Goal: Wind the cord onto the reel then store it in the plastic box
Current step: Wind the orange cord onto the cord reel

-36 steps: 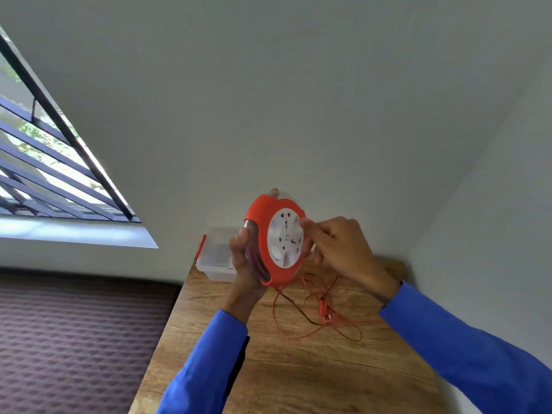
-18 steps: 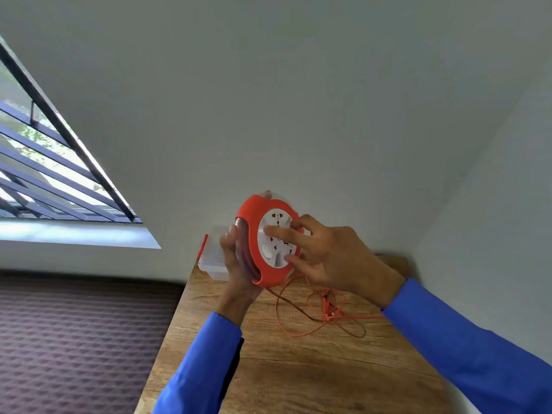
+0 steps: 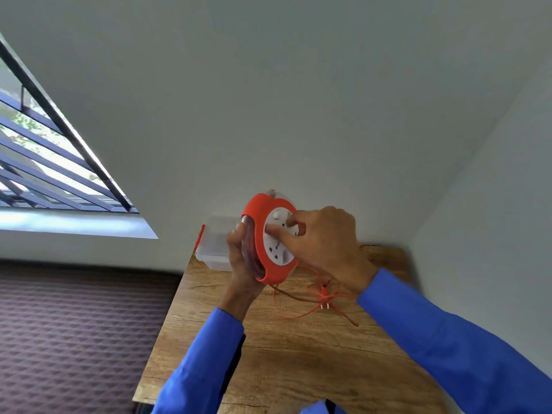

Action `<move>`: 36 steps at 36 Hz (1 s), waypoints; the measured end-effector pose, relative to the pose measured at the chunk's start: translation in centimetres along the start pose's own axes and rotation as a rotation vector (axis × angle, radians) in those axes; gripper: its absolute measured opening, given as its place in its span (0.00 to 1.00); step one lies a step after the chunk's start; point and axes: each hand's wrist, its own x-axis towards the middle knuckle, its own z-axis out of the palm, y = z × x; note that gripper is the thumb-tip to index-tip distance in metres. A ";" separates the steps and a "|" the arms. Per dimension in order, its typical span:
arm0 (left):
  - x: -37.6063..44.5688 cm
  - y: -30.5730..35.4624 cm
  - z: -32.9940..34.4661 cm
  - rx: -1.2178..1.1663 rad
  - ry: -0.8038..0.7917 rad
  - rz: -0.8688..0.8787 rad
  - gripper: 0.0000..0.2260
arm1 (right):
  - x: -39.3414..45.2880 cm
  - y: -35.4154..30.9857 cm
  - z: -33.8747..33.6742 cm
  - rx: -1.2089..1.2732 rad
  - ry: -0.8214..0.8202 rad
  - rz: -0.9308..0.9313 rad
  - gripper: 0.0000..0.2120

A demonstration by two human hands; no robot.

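We hold the reel upright above the desk, its white socket face turned toward us. The left hand grips the orange housing from behind and below, fingers wrapped around the rim. The right hand presses curled fingertips against the white centre disc, which we judge to be the part that turns to draw the cord in.

The step in hand is winding. The cord leaves the bottom of the reel and lies in loose orange loops on the desk, with the plug resting among them, so a good length remains unwound.

To wind well:
1. We keep the left hand firm so that the housing does not rotate with the disc.
2. We turn the disc in steady, even strokes and reset the fingertips without letting it spin back.
3. We watch the loops on the desk. They cross one another near the plug and may snag or knot at the housing opening; we pause and shake them free if the cord resists.
4. We slow down as the plug nears the housing.

The plastic box stands on the far left corner of the desk, behind the left hand, against the wall. It is translucent with a red latch on its left side. Whether its lid is on, and whether anything lies inside, we cannot tell. The reel is not yet in it.
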 end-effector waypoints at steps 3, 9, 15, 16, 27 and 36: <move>0.1 -0.1 -0.2 0.009 -0.031 -0.006 0.48 | 0.3 0.7 0.4 0.233 -0.206 0.277 0.37; 0.1 -0.2 -0.3 0.030 -0.181 -0.072 0.35 | -0.5 1.5 1.1 1.190 -0.737 1.032 0.31; -1.0 -1.0 -0.4 -0.085 -0.126 -0.009 0.38 | -2.4 2.0 0.5 0.793 -0.532 0.597 0.29; -1.0 -0.9 -0.4 -0.088 -0.111 0.003 0.38 | -2.7 2.1 0.5 0.609 -0.415 0.446 0.27; -0.6 0.1 -0.2 -0.053 -0.081 -0.020 0.35 | -2.8 3.3 -1.6 -0.152 -0.127 -0.585 0.29; -0.6 -0.3 0.3 -0.069 -0.035 -0.015 0.44 | -3.0 1.9 -0.3 -0.151 -0.082 -0.430 0.32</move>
